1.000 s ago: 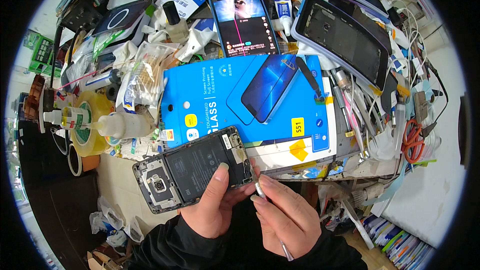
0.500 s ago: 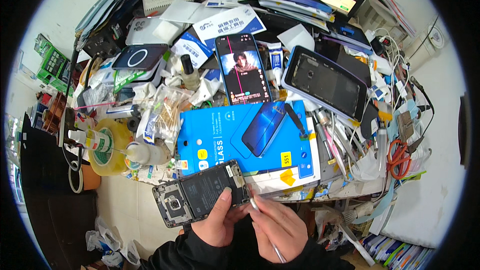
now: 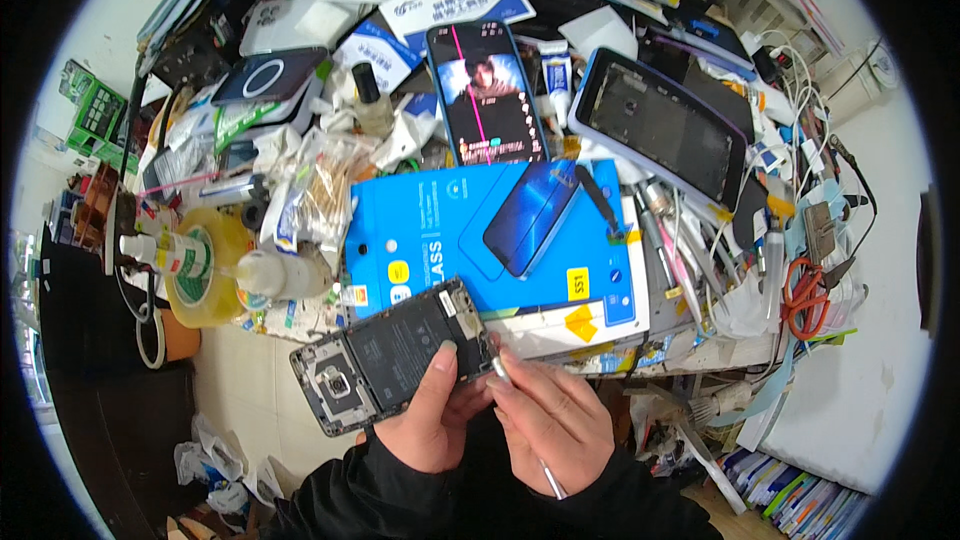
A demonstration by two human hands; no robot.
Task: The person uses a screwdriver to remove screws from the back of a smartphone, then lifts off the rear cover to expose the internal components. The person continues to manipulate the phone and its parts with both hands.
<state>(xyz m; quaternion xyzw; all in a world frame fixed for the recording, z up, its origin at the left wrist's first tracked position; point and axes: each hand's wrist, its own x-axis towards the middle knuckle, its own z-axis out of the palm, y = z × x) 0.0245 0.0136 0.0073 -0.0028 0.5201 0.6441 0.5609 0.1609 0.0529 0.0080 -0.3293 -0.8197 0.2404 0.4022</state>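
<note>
My left hand [image 3: 428, 420] is closed around an opened smartphone [image 3: 400, 355], thumb on its inner side. With the back cover off, the phone shows a dark battery and a camera module at its left end. My right hand [image 3: 560, 418] pinches a slim silver rod-like tool [image 3: 551, 478], whose exact kind I cannot make out. The tool's tip end is at the phone's right end; my fingers partly hide the contact there. Just beyond the phone lies a flat blue screen-protector package [image 3: 415, 205] on the cluttered table.
A lit phone [image 3: 487, 110] with a pink vertical line stands behind the package. To its right leans a dark phone frame [image 3: 660, 130]. Bottles and a yellow tape roll [image 3: 190, 290] crowd the left. Red-handled scissors [image 3: 803, 298] and cables are at right.
The whole view has shifted, so the tabletop things appear higher and the monitor is mostly cut off. Both hands keep their hold on the phone and the tool, with little movement.
</note>
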